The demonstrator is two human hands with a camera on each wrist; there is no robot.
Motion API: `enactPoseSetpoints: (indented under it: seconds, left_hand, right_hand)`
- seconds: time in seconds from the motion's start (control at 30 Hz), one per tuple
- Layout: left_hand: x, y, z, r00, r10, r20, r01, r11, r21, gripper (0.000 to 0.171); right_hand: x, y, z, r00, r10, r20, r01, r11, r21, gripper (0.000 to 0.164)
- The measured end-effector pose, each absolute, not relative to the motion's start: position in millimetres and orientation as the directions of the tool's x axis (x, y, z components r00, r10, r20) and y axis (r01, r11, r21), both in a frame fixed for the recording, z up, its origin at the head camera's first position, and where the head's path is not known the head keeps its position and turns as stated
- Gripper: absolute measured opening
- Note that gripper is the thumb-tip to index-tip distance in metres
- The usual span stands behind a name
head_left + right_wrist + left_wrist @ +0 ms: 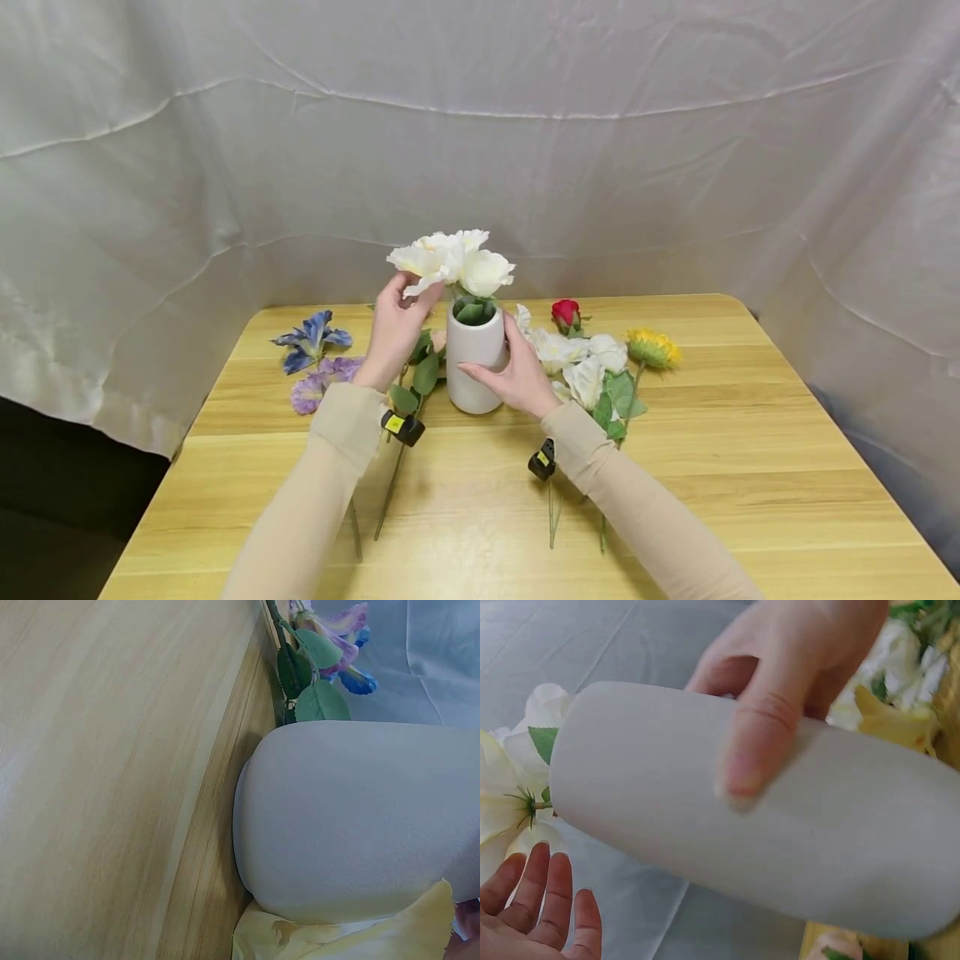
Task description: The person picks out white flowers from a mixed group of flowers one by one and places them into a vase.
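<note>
A white vase stands upright on the table, holding white flowers with green leaves at its mouth. My right hand grips the vase from the right side, its thumb across the front in the left wrist view. Beside the blooms, on their left, is my left hand. Its fingers are loosely extended, with the tips right at the lower petals in the left wrist view. The flower stems inside the vase are hidden by its wall.
Left of the vase lie a blue flower, a purple flower and leafy stems. To the right are several white flowers, a red rose and a yellow flower on the wooden table. Grey cloth hangs behind.
</note>
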State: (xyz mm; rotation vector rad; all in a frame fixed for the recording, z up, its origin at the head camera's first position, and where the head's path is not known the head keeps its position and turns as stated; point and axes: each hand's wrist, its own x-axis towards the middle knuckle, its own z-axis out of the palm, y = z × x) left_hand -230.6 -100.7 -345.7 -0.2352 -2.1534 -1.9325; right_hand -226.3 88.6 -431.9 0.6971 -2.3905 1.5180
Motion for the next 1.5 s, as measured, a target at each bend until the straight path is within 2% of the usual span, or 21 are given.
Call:
enactPoseSetpoints:
  seconds: [0.27,0.6,0.87,1.07,1.27,1.5]
  left_hand:
    - [-233.7,-96.4,-337.7,-0.975,-0.024,0.221,0.222,-0.065,0.973,0.045]
    - [-239.1,-95.0,-337.5,-0.982,-0.054,0.183,0.188,-0.103,0.977,0.042]
    - [-241.7,-95.4,-345.3,-0.982,-0.086,0.167,0.169,-0.02,0.985,0.032]
    - [-244.2,-96.9,-353.9,-0.99,-0.047,0.131,0.132,-0.023,0.991,0.037]
    - [-242.2,-99.1,-360.6,-0.993,-0.007,0.118,0.119,-0.03,0.992,0.03]
    - [-233.3,-105.3,-372.6,-0.991,0.066,0.117,0.119,0.025,0.993,0.033]
  right_hand:
    - [-226.9,88.1,-432.2,-0.858,-0.271,0.436,-0.51,0.352,-0.785,0.085]
    - [-218.5,86.3,-420.2,-0.866,-0.274,0.418,-0.495,0.357,-0.792,0.085]
    - [-227.1,88.2,-433.0,-0.866,-0.265,0.425,-0.498,0.372,-0.783,0.085]
    - [-226.3,87.6,-432.5,-0.865,-0.265,0.426,-0.499,0.376,-0.781,0.085]
    - [-225.9,86.7,-433.1,-0.869,-0.261,0.421,-0.493,0.371,-0.787,0.086]
    - [-223.9,87.3,-434.8,-0.89,-0.238,0.389,-0.453,0.358,-0.817,0.088]
